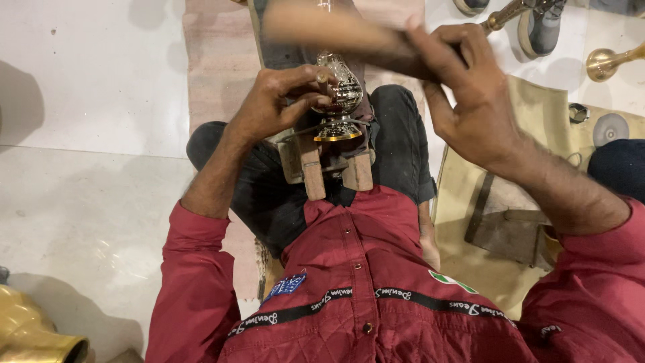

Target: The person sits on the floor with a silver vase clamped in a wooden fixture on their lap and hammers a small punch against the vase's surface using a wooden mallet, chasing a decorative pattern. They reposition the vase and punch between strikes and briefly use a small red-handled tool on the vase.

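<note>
Because the wooden mallet [336, 30], gripped in the right hand [470, 101], blurs just above the left hand [279, 101], whose fingers [316, 75] pinch a thin tool against the engraved brass vase [339, 97] clamped in a wooden holder [329, 168] over the lap, a stray blow could probably hit a knuckle or dent the metal. Pale floor tiles [87, 87] surround a tan mat [537, 114], and smaller brass pieces [608, 62] lie nearby.

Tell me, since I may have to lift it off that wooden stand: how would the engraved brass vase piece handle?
The brass vase piece looks like solid metal, so probably heavy for its size and stiff. Its polished, rounded body seems slippery; the left hand steadies it with its fingertips. On its narrow flared foot, above the wooden stand, it could tip, and would likely roll if laid down.
</note>
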The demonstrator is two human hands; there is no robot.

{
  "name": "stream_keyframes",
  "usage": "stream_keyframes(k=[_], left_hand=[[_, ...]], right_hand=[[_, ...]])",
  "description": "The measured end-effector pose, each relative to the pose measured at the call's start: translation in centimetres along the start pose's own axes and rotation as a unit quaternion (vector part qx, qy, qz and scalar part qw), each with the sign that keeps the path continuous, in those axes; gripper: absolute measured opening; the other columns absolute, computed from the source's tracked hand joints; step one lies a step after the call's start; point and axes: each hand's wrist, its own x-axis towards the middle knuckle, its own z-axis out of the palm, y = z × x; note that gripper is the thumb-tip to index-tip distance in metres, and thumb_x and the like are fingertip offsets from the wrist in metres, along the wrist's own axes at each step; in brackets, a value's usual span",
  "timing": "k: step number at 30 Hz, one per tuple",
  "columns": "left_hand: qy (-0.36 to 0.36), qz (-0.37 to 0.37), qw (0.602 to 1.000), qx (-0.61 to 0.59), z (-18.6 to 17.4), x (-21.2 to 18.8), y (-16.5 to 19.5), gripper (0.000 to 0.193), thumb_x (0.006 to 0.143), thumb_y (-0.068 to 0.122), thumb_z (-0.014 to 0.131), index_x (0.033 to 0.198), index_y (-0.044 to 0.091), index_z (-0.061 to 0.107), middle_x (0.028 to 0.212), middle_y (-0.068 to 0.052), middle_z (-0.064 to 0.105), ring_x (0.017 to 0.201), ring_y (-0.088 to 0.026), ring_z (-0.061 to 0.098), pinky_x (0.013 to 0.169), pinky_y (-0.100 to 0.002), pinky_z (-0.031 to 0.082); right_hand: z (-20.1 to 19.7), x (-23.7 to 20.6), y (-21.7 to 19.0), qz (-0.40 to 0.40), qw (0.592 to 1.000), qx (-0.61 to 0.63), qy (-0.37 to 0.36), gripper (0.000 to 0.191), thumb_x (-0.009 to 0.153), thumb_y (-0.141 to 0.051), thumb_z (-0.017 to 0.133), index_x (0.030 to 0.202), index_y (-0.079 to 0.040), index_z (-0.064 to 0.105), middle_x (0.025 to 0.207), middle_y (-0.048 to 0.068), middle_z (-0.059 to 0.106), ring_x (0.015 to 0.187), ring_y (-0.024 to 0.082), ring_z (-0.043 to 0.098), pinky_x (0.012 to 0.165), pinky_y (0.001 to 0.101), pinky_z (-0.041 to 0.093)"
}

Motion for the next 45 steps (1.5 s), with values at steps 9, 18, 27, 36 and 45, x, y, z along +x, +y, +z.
stream_keyframes(k=[9, 18, 27, 36, 45], left_hand=[[0.003, -0.02, 0.999, -0.042, 0.2, -0.7, -1.2, 0.022, 0.104, -0.004, 0.068, 0.126, -0.002, 0.067, 0.115, -0.015, 0.077, 0.109, -0.023, 0.077, 0.098, -0.035, 0.065], [-0.004, 0.02, 1.0, -0.019, -0.2, -0.2, -0.3, 0.034, 0.099, -0.009, 0.064, 0.132, -0.002, 0.064, 0.119, -0.016, 0.074, 0.111, -0.024, 0.076, 0.102, -0.035, 0.065], [0.011, 0.011, 1.0, -0.013, 0.3, -0.6, -0.4, 0.023, 0.102, -0.004, 0.069, 0.125, -0.002, 0.068, 0.117, -0.016, 0.076, 0.11, -0.024, 0.077, 0.1, -0.035, 0.067], [0.014, 0.026, 0.999, -0.025, 0.3, -0.6, -0.5, 0.025, 0.102, -0.003, 0.068, 0.126, -0.003, 0.066, 0.119, -0.017, 0.075, 0.112, -0.025, 0.076, 0.101, -0.037, 0.066], [0.008, 0.014, 1.0, -0.017, 0.2, -1.0, -1.4, 0.026, 0.102, 0.001, 0.068, 0.128, -0.001, 0.067, 0.119, -0.015, 0.075, 0.11, -0.025, 0.076, 0.1, -0.036, 0.066]], right_hand=[[0.2, 0.1, -0.1, -0.024, 1.0, -0.016, 0.002, 0.067, 0.096, 0.007, 0.061, 0.158, -0.017, 0.05, 0.126, 0.012, 0.053, 0.113, 0.029, 0.052, 0.097, 0.0412, 0.042], [-0.6, 0.6, -0.1, -0.099, 0.958, -0.269, -0.024, 0.061, 0.091, -0.002, 0.076, 0.148, -0.021, 0.06, 0.115, 0.01, 0.057, 0.102, 0.026, 0.055, 0.087, 0.0427, 0.043], [0.2, 0.3, 0.7, -0.076, 0.972, -0.221, -0.004, 0.065, 0.097, 0.005, 0.071, 0.156, -0.02, 0.059, 0.124, 0.01, 0.056, 0.11, 0.027, 0.054, 0.093, 0.0457, 0.042], [-0.5, 1.0, -0.2, -0.05, 0.996, -0.073, -0.012, 0.06, 0.102, 0.006, 0.067, 0.154, -0.018, 0.05, 0.125, 0.012, 0.054, 0.113, 0.028, 0.052, 0.097, 0.0397, 0.041], [-0.1, 1.0, 0.4, -0.035, 0.999, 0.011, -0.017, 0.061, 0.1, 0.003, 0.061, 0.155, -0.019, 0.045, 0.126, 0.013, 0.051, 0.112, 0.026, 0.052, 0.095, 0.0391, 0.042]])
